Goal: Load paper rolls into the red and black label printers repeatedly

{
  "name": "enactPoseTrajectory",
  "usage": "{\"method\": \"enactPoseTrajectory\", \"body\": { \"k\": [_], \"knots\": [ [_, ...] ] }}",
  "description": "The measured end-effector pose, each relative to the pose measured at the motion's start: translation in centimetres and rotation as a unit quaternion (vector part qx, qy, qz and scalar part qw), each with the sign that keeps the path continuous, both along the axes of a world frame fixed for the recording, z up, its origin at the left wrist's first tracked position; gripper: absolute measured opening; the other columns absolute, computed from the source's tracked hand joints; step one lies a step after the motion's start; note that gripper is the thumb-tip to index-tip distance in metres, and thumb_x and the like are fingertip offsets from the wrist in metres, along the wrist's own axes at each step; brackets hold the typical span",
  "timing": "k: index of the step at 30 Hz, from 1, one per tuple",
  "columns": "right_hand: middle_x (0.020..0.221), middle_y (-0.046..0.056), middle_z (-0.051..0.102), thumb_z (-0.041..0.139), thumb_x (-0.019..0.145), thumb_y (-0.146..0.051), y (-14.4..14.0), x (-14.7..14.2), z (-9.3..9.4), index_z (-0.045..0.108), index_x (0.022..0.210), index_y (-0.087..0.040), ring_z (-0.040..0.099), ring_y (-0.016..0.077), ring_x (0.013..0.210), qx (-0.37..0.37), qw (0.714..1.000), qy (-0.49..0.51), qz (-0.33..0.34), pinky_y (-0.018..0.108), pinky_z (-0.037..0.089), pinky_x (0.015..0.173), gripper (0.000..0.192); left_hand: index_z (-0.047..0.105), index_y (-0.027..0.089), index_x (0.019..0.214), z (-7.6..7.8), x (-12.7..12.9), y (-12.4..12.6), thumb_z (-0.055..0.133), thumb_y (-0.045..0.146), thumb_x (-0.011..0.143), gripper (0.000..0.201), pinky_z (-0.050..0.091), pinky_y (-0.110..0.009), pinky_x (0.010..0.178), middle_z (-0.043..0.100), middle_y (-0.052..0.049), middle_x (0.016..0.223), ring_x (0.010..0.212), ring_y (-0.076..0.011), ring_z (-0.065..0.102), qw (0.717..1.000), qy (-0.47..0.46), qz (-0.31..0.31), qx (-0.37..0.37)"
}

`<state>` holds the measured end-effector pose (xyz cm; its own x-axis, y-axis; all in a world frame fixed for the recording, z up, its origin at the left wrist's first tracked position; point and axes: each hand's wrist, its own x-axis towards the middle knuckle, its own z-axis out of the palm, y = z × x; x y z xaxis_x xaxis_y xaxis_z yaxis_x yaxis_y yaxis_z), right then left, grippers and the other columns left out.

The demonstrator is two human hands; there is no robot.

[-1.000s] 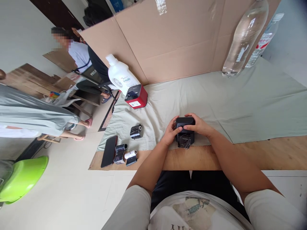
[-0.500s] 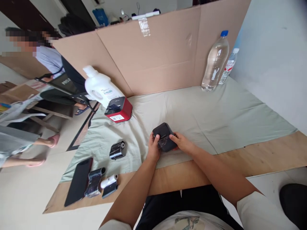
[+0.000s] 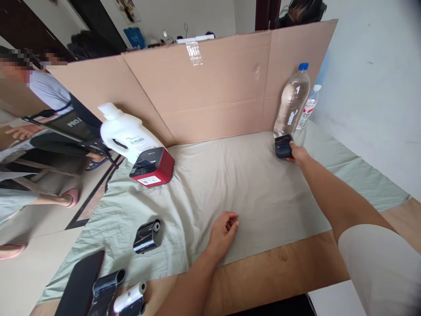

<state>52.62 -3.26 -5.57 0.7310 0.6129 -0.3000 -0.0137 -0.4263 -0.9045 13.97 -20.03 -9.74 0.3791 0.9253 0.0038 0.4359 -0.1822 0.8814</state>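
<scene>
Half a second ago both hands held the small black box (image 3: 283,146) near the table's front edge; now the right hand (image 3: 297,153) has carried it far out to the back right and the left hand (image 3: 223,228) has let go. Fingers of the right hand are closed on the box's near side, and the box sits on the pale green cloth (image 3: 256,193), just in front of the big clear water bottle (image 3: 292,102). A smaller bottle (image 3: 307,107) stands behind that one. The left hand rests on the cloth near the front, empty, its fingers loosely curled. To its left lies a black roll (image 3: 146,237); farther back are a red printer (image 3: 151,167) and a white jug (image 3: 125,131). A cardboard screen (image 3: 213,87) stands along the back. At the front left corner lie a dark phone (image 3: 80,285) and a white roll (image 3: 130,297).
</scene>
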Motion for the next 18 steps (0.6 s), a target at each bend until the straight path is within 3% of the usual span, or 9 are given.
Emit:
{"method": "enactPoseTrajectory", "body": {
  "k": [5,9,12,14,16,18],
  "knots": [
    [0.103,0.016,0.065,0.044,0.100,-0.036,-1.4,1.2,-0.6,0.060,0.115,-0.009,0.068,0.0206,0.087,-0.023,0.998,-0.058,-0.016,0.032,0.061,0.067,0.034,0.064,0.019,0.095,-0.1,0.0,-0.1,0.053,0.031,0.086,0.019,0.047,-0.030,0.069,0.062,-0.004,0.087,0.074,-0.0151,0.056,1.000,-0.002,-0.005,0.006],
    [0.114,0.021,0.061,0.055,0.091,-0.029,-3.6,-0.4,-0.3,0.061,0.112,-0.008,0.060,0.0299,0.112,-0.027,0.989,-0.146,-0.018,0.043,0.052,0.092,0.030,0.064,0.019,0.094,-0.1,0.1,0.0,0.053,0.027,0.085,0.016,0.049,-0.030,0.071,0.063,-0.004,0.089,0.075,-0.0150,0.057,1.000,0.005,-0.006,0.016],
    [0.116,0.017,0.062,0.058,0.086,-0.031,-5.6,-4.9,-0.9,0.060,0.116,-0.012,0.059,0.0281,0.112,0.003,0.982,-0.187,0.032,0.042,0.047,0.097,0.035,0.065,0.020,0.095,0.1,0.5,-0.3,0.054,0.024,0.084,0.016,0.051,-0.031,0.075,0.064,-0.004,0.094,0.079,-0.0152,0.059,0.999,0.025,-0.009,0.020],
    [0.106,0.011,0.065,0.058,0.084,-0.035,-7.4,-9.5,-1.9,0.061,0.114,-0.016,0.064,0.0223,0.091,0.032,0.978,-0.179,0.103,0.037,0.051,0.086,0.035,0.066,0.020,0.097,0.5,0.6,-0.9,0.055,0.023,0.083,0.017,0.053,-0.032,0.080,0.065,-0.005,0.100,0.083,-0.0159,0.061,0.998,0.051,-0.017,0.025],
    [0.095,0.007,0.067,0.056,0.083,-0.039,-9.6,-14.4,-3.1,0.061,0.110,-0.020,0.062,0.0162,0.066,0.063,0.966,-0.132,0.211,0.033,0.052,0.069,0.033,0.068,0.020,0.098,1.2,0.6,-1.5,0.060,0.026,0.082,0.019,0.053,-0.034,0.084,0.065,-0.007,0.110,0.086,-0.0170,0.062,0.995,0.089,-0.047,0.027],
    [0.083,0.005,0.067,0.053,0.083,-0.041,-12.0,-18.5,-4.1,0.062,0.102,-0.020,0.058,0.0150,0.055,0.076,0.938,-0.086,0.327,0.032,0.050,0.059,0.029,0.070,0.020,0.097,2.4,0.0,-1.6,0.065,0.035,0.081,0.022,0.054,-0.034,0.084,0.066,-0.007,0.112,0.085,-0.0179,0.064,0.984,0.122,-0.130,-0.001]
  ]
}}
